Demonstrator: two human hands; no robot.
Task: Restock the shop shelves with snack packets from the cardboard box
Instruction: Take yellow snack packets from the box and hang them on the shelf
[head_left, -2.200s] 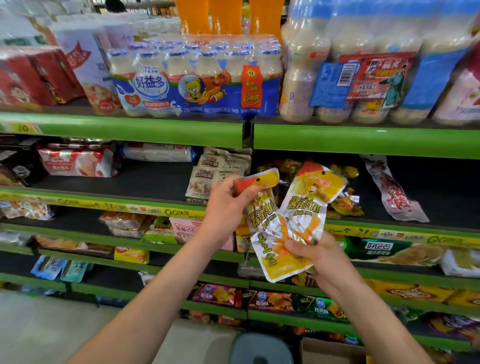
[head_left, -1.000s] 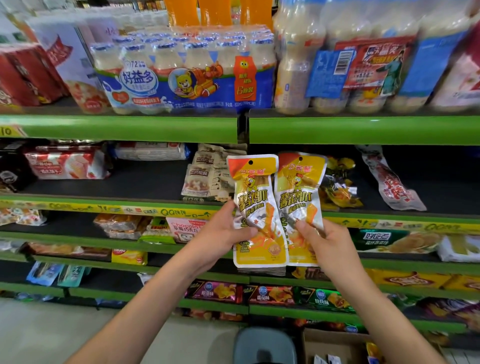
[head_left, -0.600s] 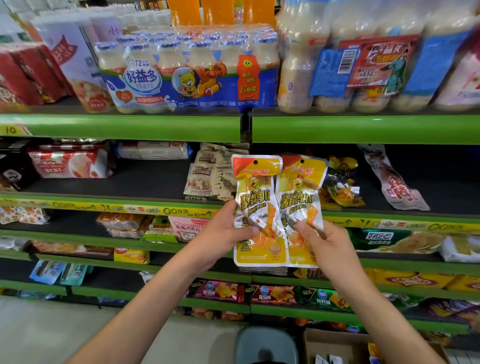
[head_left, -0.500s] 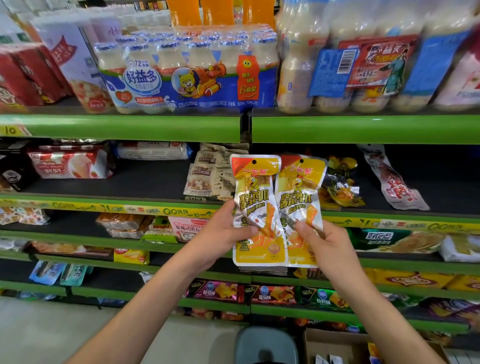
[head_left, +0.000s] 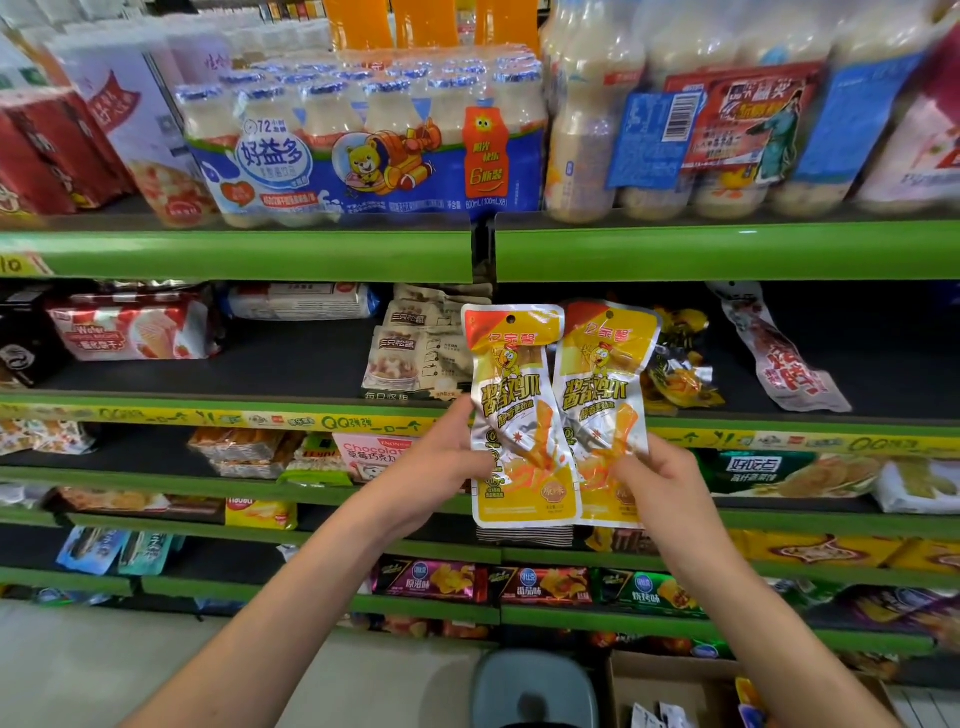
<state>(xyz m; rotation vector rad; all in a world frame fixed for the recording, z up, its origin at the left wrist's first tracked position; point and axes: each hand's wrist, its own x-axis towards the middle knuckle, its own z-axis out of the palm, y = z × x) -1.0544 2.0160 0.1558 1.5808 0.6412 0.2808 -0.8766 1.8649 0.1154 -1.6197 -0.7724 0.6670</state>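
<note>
Cardboard box (head_left: 675, 691) at the bottom edge, open, with a few packets inside, beside a grey round stool (head_left: 535, 686). Two bare forearms reaching up. Left hand (head_left: 441, 467) with its grip pinched on the left yellow snack packet (head_left: 519, 415); right hand (head_left: 660, 478) gripping the right yellow snack packet (head_left: 602, 395). Both packets upright, side by side, edges overlapping, in front of the green shelf edge (head_left: 779, 441). Behind, loose yellow packets (head_left: 680, 364) on the black shelf. Above, yoghurt-drink bottle multipack (head_left: 363, 145).
</note>
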